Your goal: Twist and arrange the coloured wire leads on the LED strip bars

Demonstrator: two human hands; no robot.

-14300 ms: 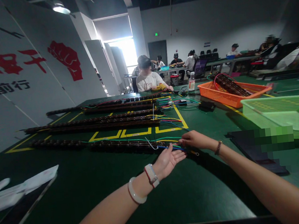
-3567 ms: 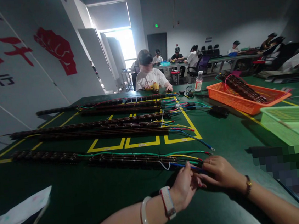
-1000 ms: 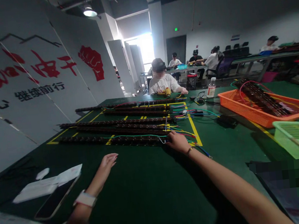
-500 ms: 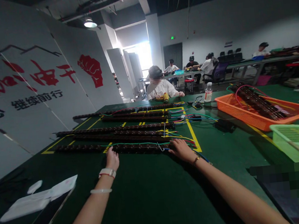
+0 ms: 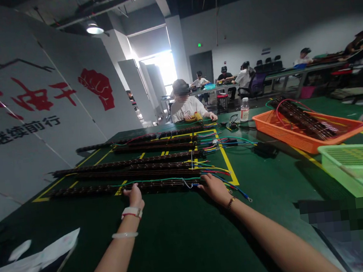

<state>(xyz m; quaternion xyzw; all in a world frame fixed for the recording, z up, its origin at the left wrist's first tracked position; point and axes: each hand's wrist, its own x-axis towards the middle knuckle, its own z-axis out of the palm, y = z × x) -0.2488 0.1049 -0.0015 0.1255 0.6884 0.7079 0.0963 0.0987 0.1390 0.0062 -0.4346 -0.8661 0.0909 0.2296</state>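
Note:
The nearest of several long dark wire harnesses (image 5: 161, 187) lies crosswise on the green table. My left hand (image 5: 134, 197) is closed around its middle, thumb to the left and fingertips partly hidden. Near its right end my right hand (image 5: 214, 189) curls over the bundle, its palm side hidden. A green wire (image 5: 160, 180) runs along the top of the harness. Beside my right fingers a white tie (image 5: 187, 183) sticks up from the bundle. Loose blue, red and yellow wires come out past that hand, and a blue wire (image 5: 242, 195) ends in a ring terminal.
More dark harnesses (image 5: 132, 162) lie behind, across yellow tape lines. To the right are an orange basket (image 5: 285, 139) holding a harness, a light-green basket (image 5: 337, 167) and a bottle (image 5: 244, 110). A person (image 5: 186, 105) sits opposite. White papers (image 5: 51, 253) lie at left front.
The view has turned to the right, so the scene sits further left. My left thumb now shows apart on the harness's near side. More of the blue wire's end shows beyond my right hand.

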